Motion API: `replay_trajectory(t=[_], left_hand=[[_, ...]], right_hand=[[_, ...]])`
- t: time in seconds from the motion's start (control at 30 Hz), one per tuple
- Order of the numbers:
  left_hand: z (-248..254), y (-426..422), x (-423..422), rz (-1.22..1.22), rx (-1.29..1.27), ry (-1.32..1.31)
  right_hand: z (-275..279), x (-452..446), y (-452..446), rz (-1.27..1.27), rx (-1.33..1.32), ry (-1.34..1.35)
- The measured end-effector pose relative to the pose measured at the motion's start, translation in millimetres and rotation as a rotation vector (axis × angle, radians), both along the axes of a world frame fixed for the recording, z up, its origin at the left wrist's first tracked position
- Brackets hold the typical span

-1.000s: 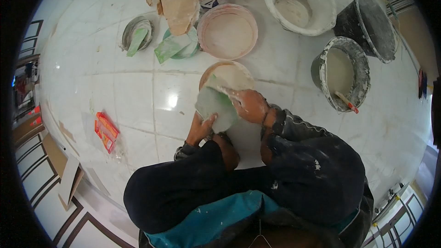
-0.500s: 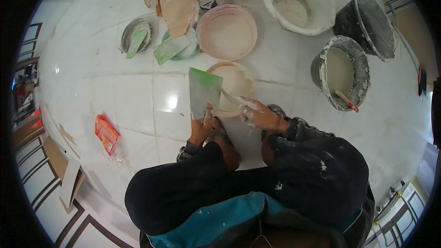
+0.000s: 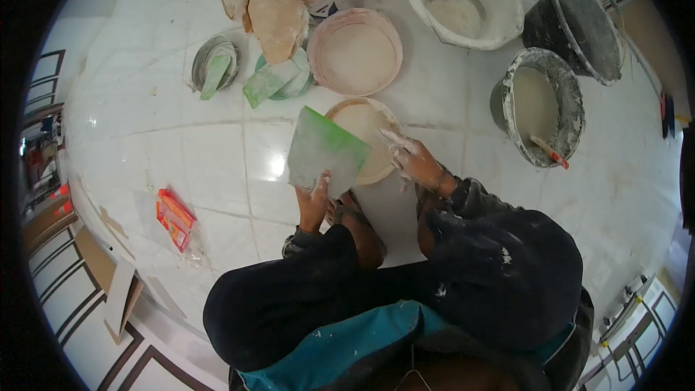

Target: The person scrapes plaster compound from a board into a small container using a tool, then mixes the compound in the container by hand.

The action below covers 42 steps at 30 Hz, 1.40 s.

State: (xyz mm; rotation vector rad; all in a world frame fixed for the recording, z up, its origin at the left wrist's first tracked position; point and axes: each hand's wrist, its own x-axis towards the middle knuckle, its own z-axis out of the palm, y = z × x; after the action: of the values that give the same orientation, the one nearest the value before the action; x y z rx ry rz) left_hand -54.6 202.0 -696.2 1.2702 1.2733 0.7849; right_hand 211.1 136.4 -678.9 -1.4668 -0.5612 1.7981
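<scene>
My left hand (image 3: 313, 201) grips a flat green spreader plate (image 3: 326, 148), its face smeared with whitish paste. Over the right side of a shallow round basin (image 3: 384, 166) holding cream-white paste, my right hand (image 3: 420, 163) is closed on a thin whitish spatula (image 3: 381, 120). That tool blends into the paste, so its exact shape is hard to make out. Both hands have paste on the fingers. The plate's right corner overlaps the basin's left side in view.
A pinkish tub (image 3: 356, 54) stands beyond the basin, near a torn paper sack (image 3: 264, 18). Green spreaders (image 3: 216, 76) lie in small bowls at left. At right are a white tub (image 3: 463, 0), a black bucket (image 3: 579, 25) and a bucket with liquid and a brush (image 3: 539, 98). A red packet (image 3: 176, 219) lies left.
My left hand has turned the plate clockwise, so its upper edge now slopes down to the right. The spatula has left the plate's edge and swung up over the basin.
</scene>
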Motion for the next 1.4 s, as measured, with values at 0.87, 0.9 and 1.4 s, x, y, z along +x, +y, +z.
replay_trajectory(t=[0.87, 0.9, 1.4], left_hand=[[40, 22, 17, -0.635, 0.252, 0.347], [47, 26, 24, -0.704, 0.441, 0.406], [61, 45, -3, -0.314, 0.026, -0.005]], right_hand=[[40, 0, 17, -0.213, 0.316, -0.095], [46, -1, 17, -0.239, 0.302, -0.070], [33, 20, 16, -0.271, 0.211, 0.054]])
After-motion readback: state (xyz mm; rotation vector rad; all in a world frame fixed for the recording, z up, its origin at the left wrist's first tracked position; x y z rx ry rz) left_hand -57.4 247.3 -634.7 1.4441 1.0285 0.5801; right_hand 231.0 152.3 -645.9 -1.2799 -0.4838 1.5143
